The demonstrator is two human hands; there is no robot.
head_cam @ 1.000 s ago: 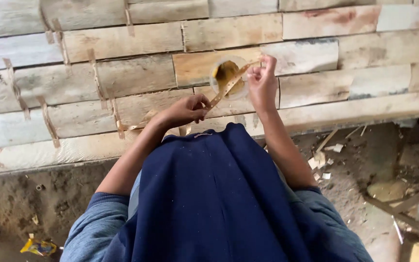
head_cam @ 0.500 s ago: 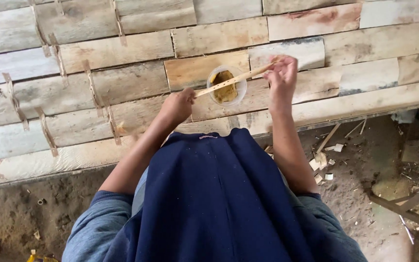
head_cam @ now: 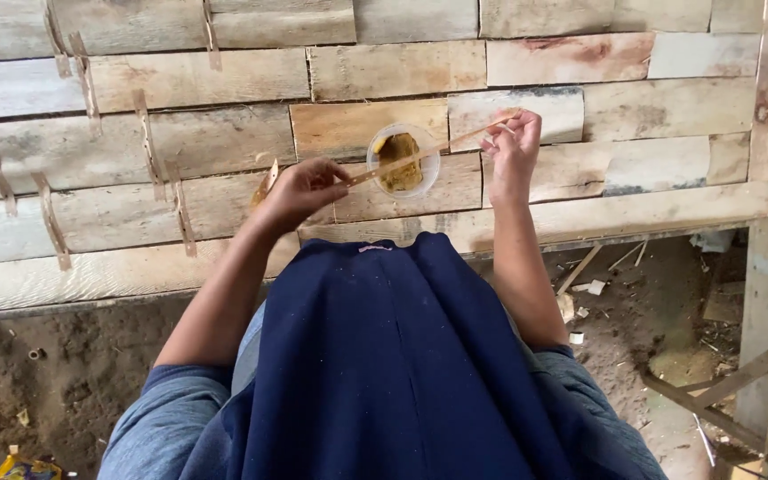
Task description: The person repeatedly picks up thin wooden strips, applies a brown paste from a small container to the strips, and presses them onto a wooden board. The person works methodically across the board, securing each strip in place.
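Note:
A thin pale wooden strip (head_cam: 428, 151) is stretched between both hands, just above a small clear plastic tub (head_cam: 404, 161) of yellow-brown paste. My left hand (head_cam: 300, 190) pinches the strip's lower end; a second short strip (head_cam: 266, 182) pokes out behind its fingers. My right hand (head_cam: 512, 153) grips the strip's upper end near its tip. The tub rests on a bench of rough wooden planks (head_cam: 224, 80). The strip crosses the tub's rim at a slant.
Several thin strips lie across the planks at the left (head_cam: 146, 142). Below the bench's front edge is dirt floor (head_cam: 55, 373) with wood scraps (head_cam: 593, 284) and slanted timber (head_cam: 713, 400) at the right. A dark blue apron (head_cam: 393, 373) covers my lap.
The strip has come down closer to level over the tub, and my left hand has moved right toward the tub. The view shifted slightly.

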